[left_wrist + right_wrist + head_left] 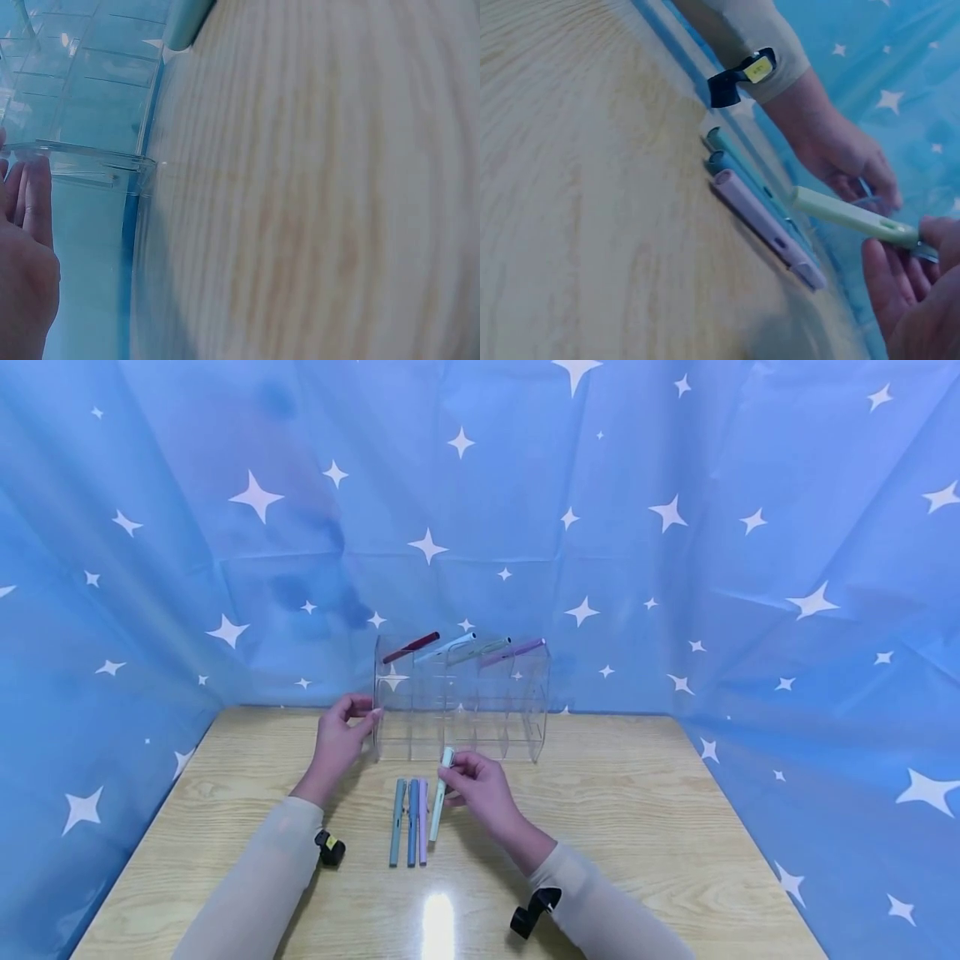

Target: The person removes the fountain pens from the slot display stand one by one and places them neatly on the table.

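In the head view my right hand (480, 789) pinches a pale green capped pen (438, 806) by its clip end, tilted just above the table. The right wrist view shows the same pen between thumb and fingers. My left hand (339, 739) holds the left side panel of a clear pen rack (459, 750), thumb at the front edge and fingers along the outside. Left of the held pen lie a teal pen (397, 827), a blue pen (412, 831) and a lilac pen (423, 827), side by side on the wood.
Across the rack's top lean a dark red pen (408, 648), a light blue pen (453, 645), a green pen (491, 647) and a purple pen (525, 649). Behind the wooden table (637, 827) hangs a blue curtain (510, 485) with white stars.
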`<state>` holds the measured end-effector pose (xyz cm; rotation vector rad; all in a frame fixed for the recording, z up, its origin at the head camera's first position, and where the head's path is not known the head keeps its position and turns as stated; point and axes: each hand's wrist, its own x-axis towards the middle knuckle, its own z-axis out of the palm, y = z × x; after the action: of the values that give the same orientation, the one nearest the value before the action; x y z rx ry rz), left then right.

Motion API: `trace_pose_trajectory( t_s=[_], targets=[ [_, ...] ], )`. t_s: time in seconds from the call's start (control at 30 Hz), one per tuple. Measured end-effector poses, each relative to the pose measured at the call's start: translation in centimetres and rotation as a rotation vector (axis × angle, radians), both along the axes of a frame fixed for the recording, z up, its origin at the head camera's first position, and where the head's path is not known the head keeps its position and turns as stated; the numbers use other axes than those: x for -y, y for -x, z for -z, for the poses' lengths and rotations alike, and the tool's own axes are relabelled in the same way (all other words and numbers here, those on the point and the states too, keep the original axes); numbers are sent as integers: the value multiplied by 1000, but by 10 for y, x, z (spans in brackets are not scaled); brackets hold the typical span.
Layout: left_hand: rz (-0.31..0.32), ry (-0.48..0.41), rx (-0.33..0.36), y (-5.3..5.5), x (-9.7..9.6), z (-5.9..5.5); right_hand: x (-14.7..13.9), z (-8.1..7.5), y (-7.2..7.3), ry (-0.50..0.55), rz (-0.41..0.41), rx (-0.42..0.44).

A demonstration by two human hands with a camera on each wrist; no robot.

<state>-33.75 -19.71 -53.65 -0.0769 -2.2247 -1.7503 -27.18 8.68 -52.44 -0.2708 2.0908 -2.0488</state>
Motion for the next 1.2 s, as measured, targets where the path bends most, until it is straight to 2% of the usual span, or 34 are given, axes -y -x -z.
trace_pose_trajectory(
  t_s=[0.27,0.57,0.93,1.2],
  targets=[
    [-1,-3,-3,-1,0,-1,0,12,-4,-50,-18,14],
    [-3,1,2,-2,-1,-3,-1,18,-9,-24,-53,80],
    [-7,-2,-9,-1,-1,-2,2,23,-8,-135,-100,94],
    [-3,-7,-1,0,-1,-1,6,26,-5,-182,-77,69]
  ],
)
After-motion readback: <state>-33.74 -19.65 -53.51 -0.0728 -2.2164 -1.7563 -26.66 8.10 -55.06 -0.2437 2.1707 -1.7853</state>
